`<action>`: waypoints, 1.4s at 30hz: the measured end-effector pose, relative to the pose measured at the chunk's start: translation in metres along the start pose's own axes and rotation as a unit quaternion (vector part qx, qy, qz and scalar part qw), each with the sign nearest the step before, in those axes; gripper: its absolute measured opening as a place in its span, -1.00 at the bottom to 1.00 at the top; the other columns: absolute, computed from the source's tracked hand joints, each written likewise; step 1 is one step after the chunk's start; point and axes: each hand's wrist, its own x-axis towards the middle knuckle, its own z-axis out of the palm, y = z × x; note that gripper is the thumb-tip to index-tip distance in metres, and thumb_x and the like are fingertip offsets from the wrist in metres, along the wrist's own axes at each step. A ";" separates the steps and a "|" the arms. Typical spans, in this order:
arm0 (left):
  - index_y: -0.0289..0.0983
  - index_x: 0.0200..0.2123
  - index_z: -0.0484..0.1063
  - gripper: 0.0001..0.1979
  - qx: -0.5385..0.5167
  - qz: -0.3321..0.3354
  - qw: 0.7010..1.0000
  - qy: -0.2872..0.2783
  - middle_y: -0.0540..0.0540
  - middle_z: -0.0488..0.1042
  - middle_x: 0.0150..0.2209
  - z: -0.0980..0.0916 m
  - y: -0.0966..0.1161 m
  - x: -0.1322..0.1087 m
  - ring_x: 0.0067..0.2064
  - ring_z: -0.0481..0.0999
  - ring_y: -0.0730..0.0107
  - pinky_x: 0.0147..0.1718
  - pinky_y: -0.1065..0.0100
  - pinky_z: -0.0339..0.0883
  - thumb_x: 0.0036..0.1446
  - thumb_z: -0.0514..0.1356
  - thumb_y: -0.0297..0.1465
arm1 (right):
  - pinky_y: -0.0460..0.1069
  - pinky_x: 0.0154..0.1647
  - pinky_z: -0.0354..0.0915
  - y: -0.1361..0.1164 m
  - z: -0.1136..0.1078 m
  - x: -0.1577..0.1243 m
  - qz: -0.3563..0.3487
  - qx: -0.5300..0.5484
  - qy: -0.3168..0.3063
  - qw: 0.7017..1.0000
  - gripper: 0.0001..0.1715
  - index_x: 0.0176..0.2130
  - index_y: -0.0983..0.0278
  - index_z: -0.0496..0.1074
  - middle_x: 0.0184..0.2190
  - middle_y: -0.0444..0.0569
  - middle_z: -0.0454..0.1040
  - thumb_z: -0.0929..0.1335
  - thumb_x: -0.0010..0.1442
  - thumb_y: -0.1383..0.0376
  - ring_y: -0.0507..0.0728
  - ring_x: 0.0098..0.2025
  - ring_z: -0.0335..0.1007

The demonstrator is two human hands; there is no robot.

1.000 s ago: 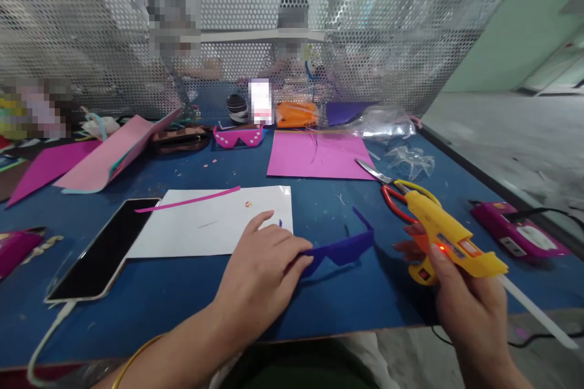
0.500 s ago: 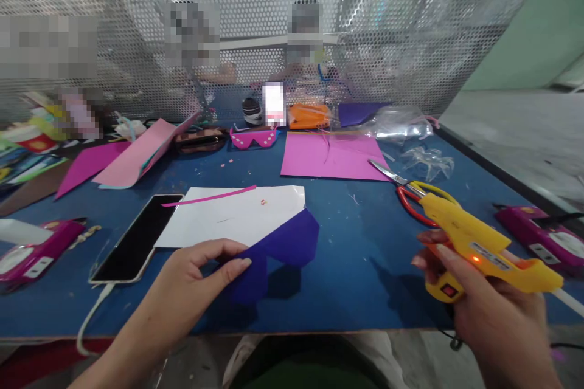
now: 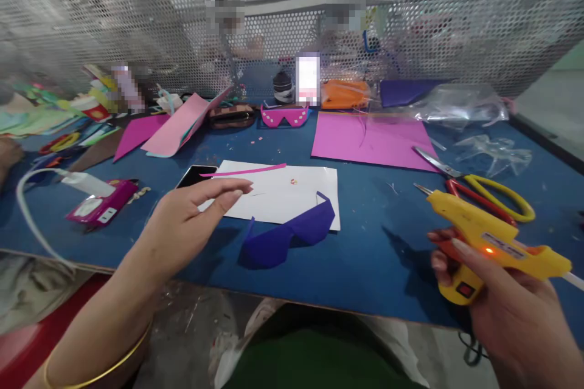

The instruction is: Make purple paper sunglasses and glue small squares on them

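My right hand (image 3: 497,298) grips a yellow hot glue gun (image 3: 479,225) whose small orange light is lit and whose nozzle points to the upper left. Blue-purple paper glasses (image 3: 292,234) lie in front of me, partly over a white sheet (image 3: 319,191), with their short side pieces standing up. My left hand (image 3: 191,219) hovers above the left end of the sheet, holding nothing, thumb and fingers stretched out and slightly apart. Just beyond its fingers a thin magenta strip (image 3: 246,171) lies across the sheet. A black phone (image 3: 196,175) is partly hidden behind that hand.
Red-and-yellow-handled scissors (image 3: 483,194) lie beyond the glue gun, by a pink foam sheet (image 3: 369,140). Pink glasses (image 3: 284,115) stand at the back near a lit phone (image 3: 308,79). A magenta power strip (image 3: 103,203) sits left. Perforated metal mesh (image 3: 283,30) borders the far side.
My left hand has let go of the blue-purple glasses, which now rest on the table, and has moved up toward the white sheet. The glue gun stays in my right hand. The view has shifted left.
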 end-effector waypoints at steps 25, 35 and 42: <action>-0.23 -0.40 0.61 -0.86 -0.271 -0.113 0.922 -0.252 0.07 0.41 -0.54 0.034 0.036 0.055 -0.52 0.24 0.58 -0.55 0.51 0.09 0.02 0.32 -0.29 | -0.14 -0.53 0.36 0.017 -0.011 0.009 0.002 -0.063 -0.079 0.995 -0.62 -0.24 0.22 0.59 -0.41 -0.04 0.59 0.54 -0.02 0.06 0.04 -0.45 0.42; -0.28 -0.39 0.58 -0.88 -0.322 -0.133 0.895 -0.278 0.09 0.27 -0.57 0.023 0.037 0.048 -0.56 0.12 0.63 -0.62 0.55 -0.04 0.08 0.31 -0.34 | -0.18 -0.49 0.38 0.019 -0.013 0.007 0.011 -0.087 -0.075 0.993 -0.50 -0.21 0.23 0.58 -0.39 -0.05 0.60 0.56 -0.08 -0.02 0.04 -0.40 0.43; -0.26 -0.36 0.61 -0.92 -0.368 -0.051 0.885 -0.281 0.02 0.46 -0.44 0.026 0.036 0.045 -0.42 0.31 0.55 -0.40 0.49 0.19 0.09 0.30 -0.39 | -0.15 -0.46 0.41 0.023 -0.015 0.008 0.012 -0.084 -0.074 0.994 -0.48 -0.19 0.23 0.57 -0.36 -0.05 0.60 0.56 -0.09 -0.02 0.07 -0.38 0.44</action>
